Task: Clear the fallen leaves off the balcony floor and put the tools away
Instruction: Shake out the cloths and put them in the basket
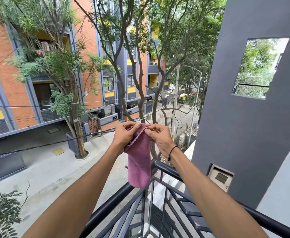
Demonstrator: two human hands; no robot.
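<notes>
A pink cloth [139, 162] hangs down from both my hands, out beyond the corner of the black balcony railing [164, 166]. My left hand [123, 134] pinches the cloth's upper left edge. My right hand [158, 136], with a black band on its wrist, pinches the upper right edge close beside the left. The balcony floor, any leaves and other tools are out of view.
The railing's two rails meet at a corner below my hands. A dark grey wall [243, 117] with a window opening stands at the right. Trees [77, 117], a street far below and an orange brick building [12, 66] lie beyond.
</notes>
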